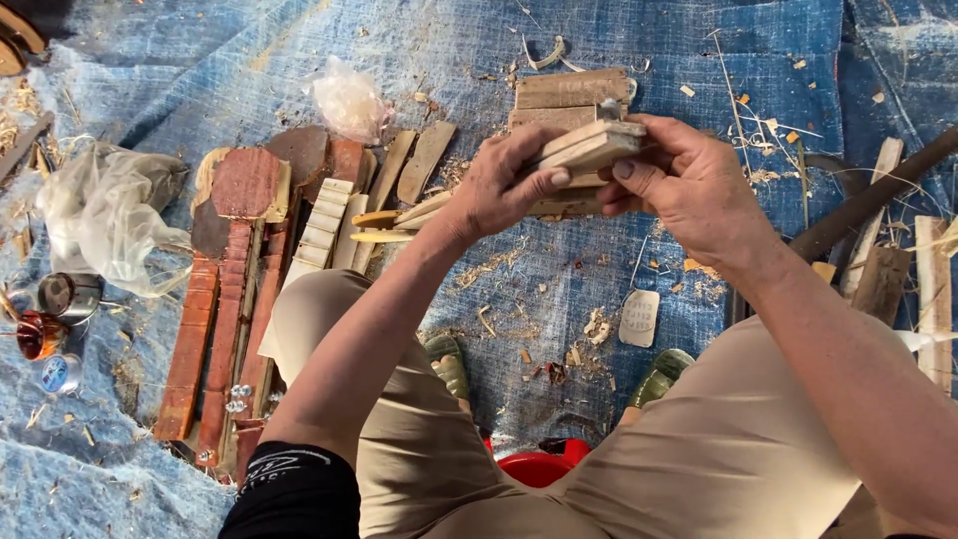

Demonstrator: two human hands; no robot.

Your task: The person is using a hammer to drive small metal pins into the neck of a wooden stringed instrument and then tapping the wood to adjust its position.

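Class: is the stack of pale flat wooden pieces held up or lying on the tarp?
Held up: left hand and right hand grip the stack of pale flat wooden pieces.

wooden slats (589,150) | pale, flat, stacked | held level above blue tarp

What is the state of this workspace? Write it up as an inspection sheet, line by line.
Surface: blue woven tarp on the ground, strewn with pale wood shavings.
Job's things: small stack of pale flat wooden pieces, held up between both hands.
Clutter: reddish-brown long wooden parts laid side by side at left; crumpled clear plastic bag; small metal tins; pale oval tag; dark curved stick at right.
Grippers: left hand grips the stack from the left; right hand from the right, thumb on its end.
Cables: nothing seen.
Surroundings: person's beige trousers, green sandals, red object below.
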